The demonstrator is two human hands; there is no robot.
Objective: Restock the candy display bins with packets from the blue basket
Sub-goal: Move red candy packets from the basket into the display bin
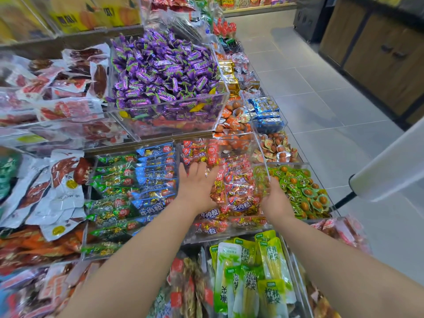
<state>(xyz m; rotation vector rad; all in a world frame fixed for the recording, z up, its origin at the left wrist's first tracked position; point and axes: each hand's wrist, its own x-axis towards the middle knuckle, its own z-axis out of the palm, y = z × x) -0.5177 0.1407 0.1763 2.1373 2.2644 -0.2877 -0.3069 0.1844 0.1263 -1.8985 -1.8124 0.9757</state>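
- While both hands were down in the clear bin (pixel 229 237) of red packets (pixel 238 187), the blue basket was nowhere in view, so how many packets were left to shelve could not be told.
- The left hand (pixel 195 184) lay flat on the heap, fingers straight and slightly spread, pressing on the packets rather than holding any.
- The right hand (pixel 274 196) sat at the bin's right side, by the divider. Its fingertips were buried among the wrappers, so whether it pinched a packet could not be told.
- This bin looked heaped close to its rim, so its share seemed largely done; the step in hand was probably levelling the pile.
- The purple candy bin (pixel 165 70) behind and the green packets (pixel 302 191) just to the right also looked full.
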